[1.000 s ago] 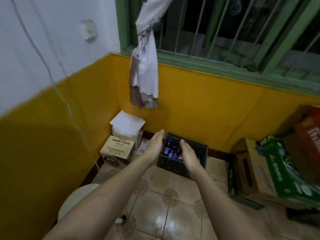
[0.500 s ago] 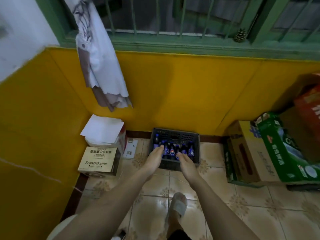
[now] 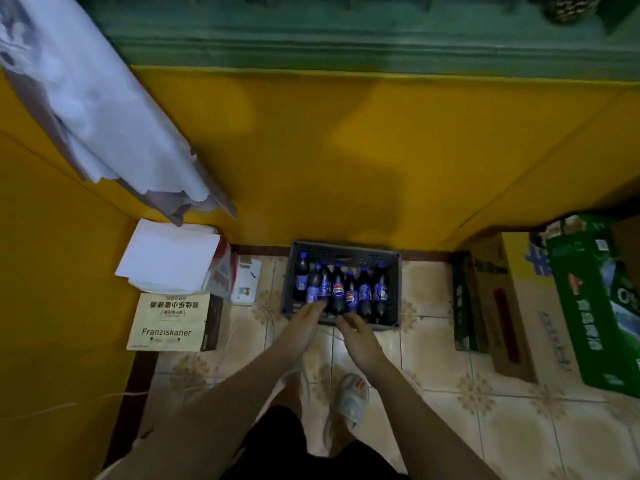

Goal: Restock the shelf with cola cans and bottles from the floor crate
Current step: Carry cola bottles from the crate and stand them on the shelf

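Left arm: you are reaching it forward and down from the lower left, forearm bare, elbow out of view below.
Left hand (image 3: 304, 322): you are holding it with the fingers straight and close together, their tips at the near-left edge of the crate, just by the label of the leftmost front bottle; whether they are touching that bottle you cannot tell from the blur. It is gripping nothing.
Right arm: you are stretching it forward from the lower right, running roughly alongside the left one.
Right hand (image 3: 358, 336): you are keeping it palm down, fingers loosely bent and slightly apart, tips over the near rim of the crate; it is holding nothing.
Crate (image 3: 393, 320): dark plastic, sitting on the tiled floor (image 3: 450, 382) against the yellow wall (image 3: 346, 150).
Cola bottles (image 3: 338, 289): dark bottles with blue caps and blue labels are standing upright in a row inside the crate, packed side by side.
Feet: you are standing just behind the crate, a pale slipper (image 3: 351, 398) showing beneath your right forearm.
Left of crate: a Franziskaner box (image 3: 169, 323) is lying by the wall, white papers (image 3: 169, 258) stacked behind it.
Right of crate: cardboard cartons (image 3: 498, 306) and a green box (image 3: 588, 306) are lying well apart from it.
Above: a white cloth (image 3: 86, 109) is hanging below the green window frame (image 3: 346, 36).
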`<state>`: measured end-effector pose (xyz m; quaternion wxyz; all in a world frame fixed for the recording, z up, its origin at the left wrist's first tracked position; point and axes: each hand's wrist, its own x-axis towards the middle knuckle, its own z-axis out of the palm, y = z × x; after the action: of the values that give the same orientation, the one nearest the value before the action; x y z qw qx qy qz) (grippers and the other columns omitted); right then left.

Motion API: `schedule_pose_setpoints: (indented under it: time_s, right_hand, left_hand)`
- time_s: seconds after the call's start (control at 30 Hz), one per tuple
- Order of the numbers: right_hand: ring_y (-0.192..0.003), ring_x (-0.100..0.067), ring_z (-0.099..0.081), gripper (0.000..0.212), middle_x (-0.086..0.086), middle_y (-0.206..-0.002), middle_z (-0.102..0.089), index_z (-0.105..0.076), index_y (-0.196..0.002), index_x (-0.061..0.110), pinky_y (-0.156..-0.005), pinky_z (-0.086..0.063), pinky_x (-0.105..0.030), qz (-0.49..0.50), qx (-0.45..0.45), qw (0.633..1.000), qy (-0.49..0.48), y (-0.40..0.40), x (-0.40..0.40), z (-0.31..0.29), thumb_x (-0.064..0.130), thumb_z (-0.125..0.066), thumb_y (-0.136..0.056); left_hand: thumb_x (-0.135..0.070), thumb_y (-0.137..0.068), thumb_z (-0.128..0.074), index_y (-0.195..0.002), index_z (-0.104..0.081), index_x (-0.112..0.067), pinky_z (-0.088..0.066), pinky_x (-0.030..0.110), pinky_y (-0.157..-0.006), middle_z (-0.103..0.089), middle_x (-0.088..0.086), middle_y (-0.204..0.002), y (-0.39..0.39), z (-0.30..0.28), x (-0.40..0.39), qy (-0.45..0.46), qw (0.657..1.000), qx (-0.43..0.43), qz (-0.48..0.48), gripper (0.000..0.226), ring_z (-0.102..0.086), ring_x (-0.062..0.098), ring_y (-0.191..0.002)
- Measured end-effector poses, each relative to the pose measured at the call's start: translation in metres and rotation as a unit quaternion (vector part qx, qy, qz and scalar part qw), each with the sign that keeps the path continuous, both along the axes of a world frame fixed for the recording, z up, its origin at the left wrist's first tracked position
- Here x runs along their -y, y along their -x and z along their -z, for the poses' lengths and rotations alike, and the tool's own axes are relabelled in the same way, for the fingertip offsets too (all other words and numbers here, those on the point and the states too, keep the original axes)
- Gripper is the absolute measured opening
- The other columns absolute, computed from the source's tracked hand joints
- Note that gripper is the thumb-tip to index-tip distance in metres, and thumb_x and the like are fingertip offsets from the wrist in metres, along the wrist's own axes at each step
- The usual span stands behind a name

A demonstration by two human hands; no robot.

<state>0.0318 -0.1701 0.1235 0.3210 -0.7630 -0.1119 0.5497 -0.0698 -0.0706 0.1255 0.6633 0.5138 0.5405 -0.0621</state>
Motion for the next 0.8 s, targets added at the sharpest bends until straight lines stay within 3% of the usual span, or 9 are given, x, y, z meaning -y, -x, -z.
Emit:
schedule_pose_setpoints:
  time_s: [0.07,0.13,0.2,0.3,0.4,0.47,0.57,0.7,0.8]
  right_hand:
    - [-0.138,-0.024,-0.043,0.053,-0.005,-0.155,-0.040,-0.040,-0.151,0.014,-0.099,-0.037,-0.030,0.013,-0.005,1.000,0.021,-0.005,-0.015,0.024,0.040,-0.047,-0.104]
    - [-0.141,-0.026,-0.040,0.053,-0.007,-0.156,-0.039,-0.038,-0.152,0.012,-0.102,-0.035,-0.030,0.031,0.004,0.999,0.043,-0.010,-0.027,0.047,0.033,-0.049,-0.105]
    - [-0.138,-0.027,-0.043,0.050,-0.010,-0.154,-0.042,-0.041,-0.149,0.011,-0.105,-0.036,-0.031,0.040,0.011,0.997,0.063,-0.016,-0.038,0.073,0.029,-0.051,-0.103]
    - [-0.136,-0.029,-0.045,0.050,-0.010,-0.152,-0.043,-0.042,-0.147,0.012,-0.108,-0.039,-0.034,0.024,0.017,0.996,0.090,-0.028,-0.050,0.112,0.030,-0.053,-0.102]
    - [-0.130,-0.029,-0.050,0.048,-0.011,-0.150,-0.045,-0.042,-0.147,0.012,-0.096,-0.039,-0.027,0.007,0.019,0.993,0.115,-0.045,-0.055,0.156,0.028,-0.052,-0.103]
    - [-0.122,-0.030,-0.055,0.046,-0.013,-0.146,-0.048,-0.044,-0.145,0.012,-0.094,-0.046,-0.031,0.016,0.017,0.992,0.128,-0.058,-0.055,0.190,0.026,-0.052,-0.102]
    - [-0.116,-0.032,-0.059,0.044,-0.013,-0.138,-0.054,-0.048,-0.141,0.013,-0.095,-0.052,-0.039,0.025,0.005,0.989,0.148,-0.075,-0.051,0.247,0.025,-0.055,-0.098]
    - [-0.113,-0.035,-0.061,0.045,-0.014,-0.132,-0.060,-0.053,-0.130,0.024,-0.097,-0.051,-0.049,-0.006,0.008,0.988,0.154,-0.105,-0.036,0.341,0.041,-0.053,-0.089]
    - [-0.115,-0.038,-0.058,0.048,-0.017,-0.131,-0.057,-0.048,-0.137,0.014,-0.099,-0.050,-0.051,-0.033,0.045,0.985,0.166,-0.138,-0.025,0.385,0.031,-0.055,-0.093]
  left_hand:
    - [-0.055,-0.102,-0.038,-0.141,-0.050,-0.029,-0.039,0.049,-0.112,-0.051,0.000,-0.140,-0.007,0.029,-0.021,0.010,1.000,-0.022,0.015,0.048,-0.049,0.024,-0.128]
    - [-0.051,-0.104,-0.038,-0.139,-0.051,-0.026,-0.037,0.049,-0.113,-0.053,0.002,-0.136,-0.016,0.056,-0.041,0.026,0.999,-0.031,0.016,0.045,-0.049,0.025,-0.127]
    - [-0.042,-0.105,-0.041,-0.118,-0.057,-0.026,-0.039,0.043,-0.109,-0.058,0.004,-0.127,-0.026,0.083,-0.059,0.044,0.999,-0.026,0.014,0.026,-0.054,0.023,-0.120]
    - [-0.029,-0.104,-0.047,-0.092,-0.058,-0.027,-0.043,0.035,-0.088,-0.061,0.008,-0.109,-0.039,0.125,-0.078,0.062,0.997,-0.043,0.013,0.016,-0.058,0.023,-0.105]
    - [-0.025,-0.103,-0.051,-0.099,-0.059,-0.026,-0.044,0.022,-0.073,-0.065,0.006,-0.107,-0.052,0.168,-0.087,0.054,0.996,-0.067,0.011,0.008,-0.061,0.020,-0.101]
    - [-0.021,-0.103,-0.053,-0.105,-0.059,-0.019,-0.045,0.022,-0.070,-0.065,0.009,-0.105,-0.062,0.200,-0.087,0.069,0.995,-0.074,0.011,0.007,-0.061,0.017,-0.092]
    - [-0.016,-0.101,-0.055,-0.098,-0.060,-0.019,-0.046,0.024,-0.069,-0.066,0.017,-0.107,-0.079,0.250,-0.085,0.090,0.992,-0.088,0.004,0.007,-0.061,0.017,-0.085]
    - [0.003,-0.098,-0.050,-0.086,-0.059,-0.010,-0.043,0.024,-0.068,-0.068,0.004,-0.075,-0.108,0.329,-0.078,0.082,0.991,-0.100,-0.035,0.020,-0.064,0.013,-0.070]
    - [0.008,-0.093,-0.055,-0.084,-0.060,-0.010,-0.038,0.022,-0.066,-0.063,0.002,-0.068,-0.139,0.383,-0.067,0.077,0.991,-0.107,-0.004,0.021,-0.060,0.012,-0.066]
